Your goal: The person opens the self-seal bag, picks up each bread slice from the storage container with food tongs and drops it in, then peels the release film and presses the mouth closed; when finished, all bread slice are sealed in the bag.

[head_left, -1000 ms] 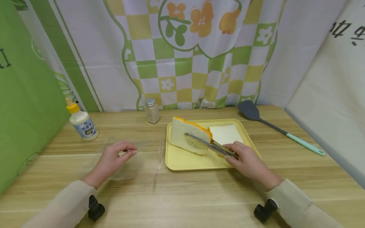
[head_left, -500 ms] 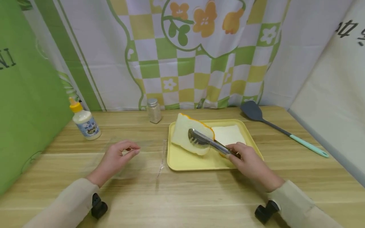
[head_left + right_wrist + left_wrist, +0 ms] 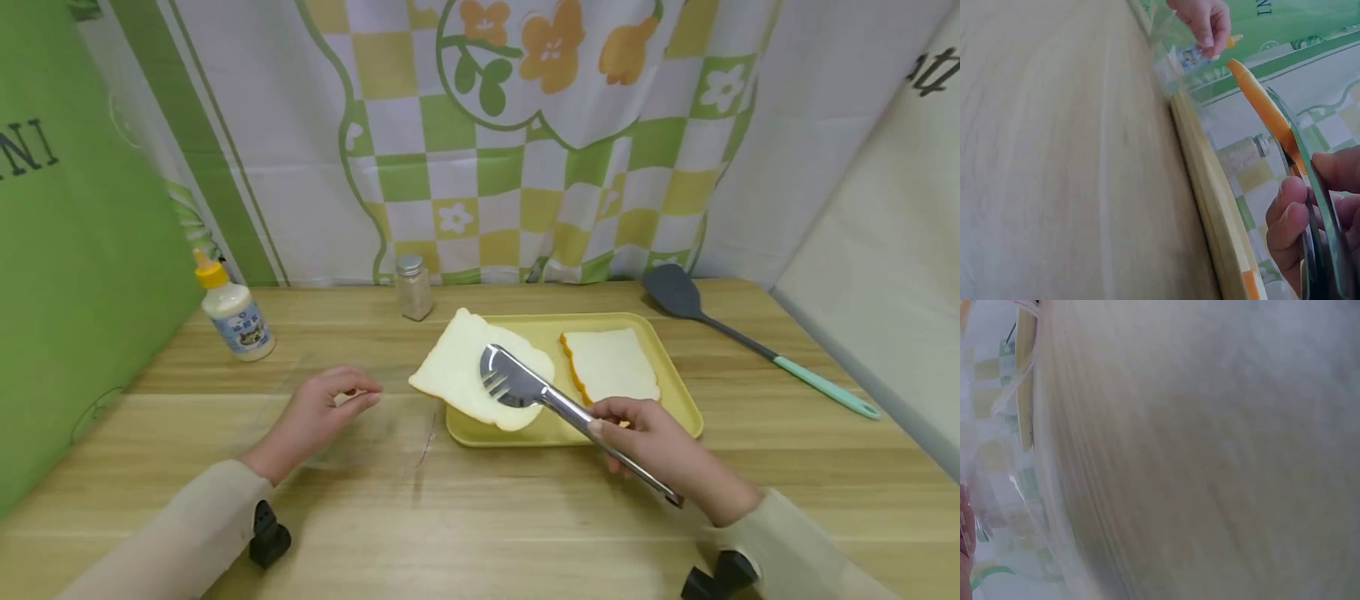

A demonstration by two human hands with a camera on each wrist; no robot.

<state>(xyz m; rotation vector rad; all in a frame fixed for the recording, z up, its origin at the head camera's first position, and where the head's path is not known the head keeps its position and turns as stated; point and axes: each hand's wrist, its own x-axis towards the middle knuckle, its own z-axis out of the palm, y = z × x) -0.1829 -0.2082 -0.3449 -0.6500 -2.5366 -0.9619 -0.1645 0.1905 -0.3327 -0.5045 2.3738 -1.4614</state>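
In the head view my right hand (image 3: 656,446) grips metal tongs (image 3: 570,410), which hold a slice of bread (image 3: 446,367). The slice is tilted, its left corner past the left rim of the yellow tray (image 3: 558,432). Seen edge-on in the right wrist view, the slice's orange crust (image 3: 1263,109) sits between the tong arms. A second bread slice (image 3: 611,362) lies on the tray's right side. Left of the tray, my left hand (image 3: 318,421) pinches a clear plastic bag (image 3: 1169,37) between thumb and fingers; the bag's outline is faint.
A squeeze bottle with a yellow cap (image 3: 238,321) stands at the back left. A shaker jar (image 3: 413,287) is behind the tray. To the right lies a dark spatula (image 3: 738,337) with a mint handle. A patterned curtain (image 3: 502,183) closes off the back.
The right hand has turned the tongs, so the bread slice has tipped flatter and shifted left over the tray's rim. The second slice shows more fully. My left hand keeps its pinch.
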